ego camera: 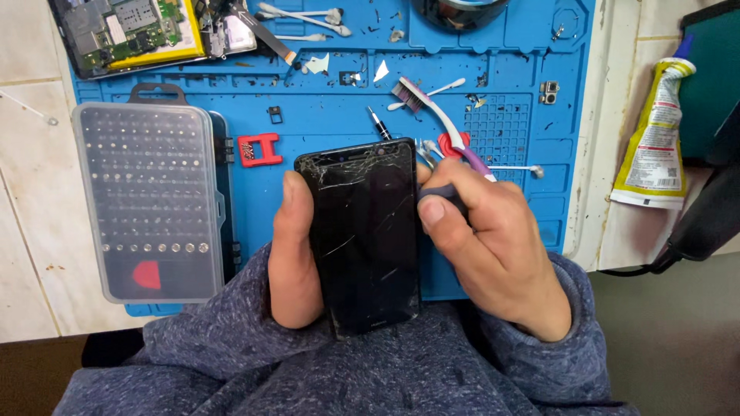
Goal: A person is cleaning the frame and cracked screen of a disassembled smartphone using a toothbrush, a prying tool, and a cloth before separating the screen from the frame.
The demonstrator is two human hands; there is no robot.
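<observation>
Left hand [297,254] cradled cracked black phone [362,235] above blue mat [324,115]. Right hand [493,246] pinched grey-handled tool [441,196] at its right edge. Judged: shallow angle, light pressure, avoid loose shards.

One head-worn camera looks almost straight down, close over the blue repair mat [324,115] on the table [31,231], the wearer's own sleeves filling the bottom edge.
</observation>
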